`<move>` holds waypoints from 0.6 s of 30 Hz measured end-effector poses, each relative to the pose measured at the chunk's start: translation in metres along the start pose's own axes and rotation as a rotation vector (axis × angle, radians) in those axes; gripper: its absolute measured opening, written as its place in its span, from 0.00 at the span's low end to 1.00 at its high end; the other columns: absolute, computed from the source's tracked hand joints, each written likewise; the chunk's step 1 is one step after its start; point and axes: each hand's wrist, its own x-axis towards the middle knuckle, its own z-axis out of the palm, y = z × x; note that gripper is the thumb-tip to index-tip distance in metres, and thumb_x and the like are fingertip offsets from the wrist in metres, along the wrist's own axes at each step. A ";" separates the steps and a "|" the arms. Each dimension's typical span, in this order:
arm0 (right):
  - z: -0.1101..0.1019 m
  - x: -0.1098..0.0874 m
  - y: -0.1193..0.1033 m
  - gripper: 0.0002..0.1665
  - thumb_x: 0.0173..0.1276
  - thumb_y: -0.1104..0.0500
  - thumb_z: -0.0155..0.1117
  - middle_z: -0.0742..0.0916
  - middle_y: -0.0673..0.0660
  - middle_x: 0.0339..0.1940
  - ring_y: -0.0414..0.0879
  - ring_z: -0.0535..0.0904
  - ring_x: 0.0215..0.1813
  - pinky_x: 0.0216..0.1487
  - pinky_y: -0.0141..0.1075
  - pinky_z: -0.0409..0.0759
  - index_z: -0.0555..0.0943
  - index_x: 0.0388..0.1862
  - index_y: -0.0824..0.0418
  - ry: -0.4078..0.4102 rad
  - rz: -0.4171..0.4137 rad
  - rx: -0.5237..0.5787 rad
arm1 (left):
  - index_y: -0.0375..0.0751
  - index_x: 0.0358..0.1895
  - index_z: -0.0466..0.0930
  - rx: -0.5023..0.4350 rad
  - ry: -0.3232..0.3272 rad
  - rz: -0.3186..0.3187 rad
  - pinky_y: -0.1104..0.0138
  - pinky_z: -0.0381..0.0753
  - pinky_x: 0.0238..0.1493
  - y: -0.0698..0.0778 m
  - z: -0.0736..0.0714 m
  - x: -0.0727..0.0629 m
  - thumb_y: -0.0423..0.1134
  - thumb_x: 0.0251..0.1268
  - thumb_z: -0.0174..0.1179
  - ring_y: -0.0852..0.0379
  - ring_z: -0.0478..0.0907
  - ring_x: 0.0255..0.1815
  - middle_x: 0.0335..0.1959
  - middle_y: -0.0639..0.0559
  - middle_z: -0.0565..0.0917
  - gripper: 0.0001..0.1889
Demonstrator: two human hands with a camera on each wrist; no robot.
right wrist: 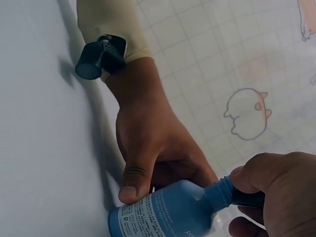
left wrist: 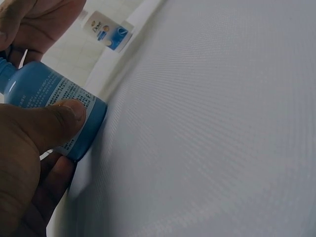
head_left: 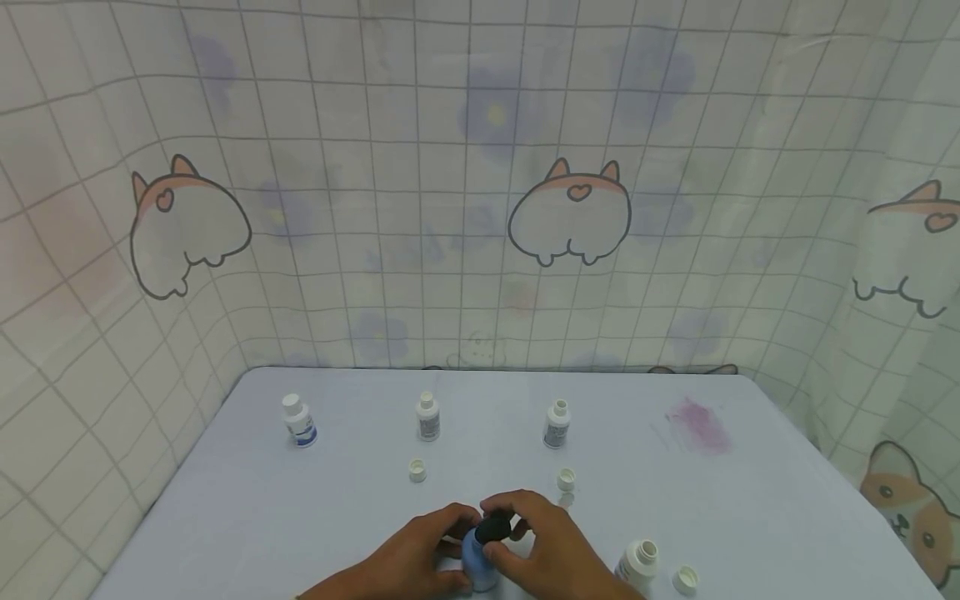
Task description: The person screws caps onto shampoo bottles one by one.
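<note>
A blue bottle point(head_left: 476, 567) with a printed label stands on the table at the near middle. My left hand point(head_left: 408, 554) grips its body, thumb pressed on the label point(left wrist: 81, 96) in the left wrist view. With thumb and fingers my right hand point(head_left: 551, 546) holds a black cap point(head_left: 492, 528) at the bottle's mouth. Threads on the blue neck point(right wrist: 221, 193) show beside that cap in the right wrist view. Right of my right hand is an uncapped white bottle point(head_left: 637, 564), and a white cap point(head_left: 686, 580) lies next to it.
Along the back stand a capped white bottle point(head_left: 300, 425) with a blue label, a second white bottle point(head_left: 427, 419) and an uncapped third point(head_left: 557, 427). Two white caps point(head_left: 417, 472) lie in front of the latter two. A pink stain point(head_left: 701, 427) marks the table's back right.
</note>
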 end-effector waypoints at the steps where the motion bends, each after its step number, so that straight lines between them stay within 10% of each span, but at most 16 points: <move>1: 0.000 0.000 0.000 0.23 0.70 0.55 0.72 0.84 0.50 0.57 0.37 0.79 0.50 0.48 0.34 0.83 0.79 0.62 0.56 -0.002 -0.003 0.002 | 0.47 0.66 0.69 -0.002 -0.001 0.000 0.74 0.79 0.55 0.000 0.000 0.000 0.34 0.59 0.76 0.61 0.78 0.61 0.62 0.52 0.79 0.33; 18: 0.002 0.004 -0.001 0.24 0.69 0.56 0.73 0.83 0.46 0.57 0.38 0.78 0.52 0.48 0.33 0.83 0.79 0.62 0.52 -0.034 -0.006 0.016 | 0.45 0.67 0.69 0.006 -0.008 -0.006 0.74 0.79 0.55 0.002 -0.002 0.000 0.35 0.60 0.75 0.62 0.78 0.61 0.63 0.51 0.78 0.33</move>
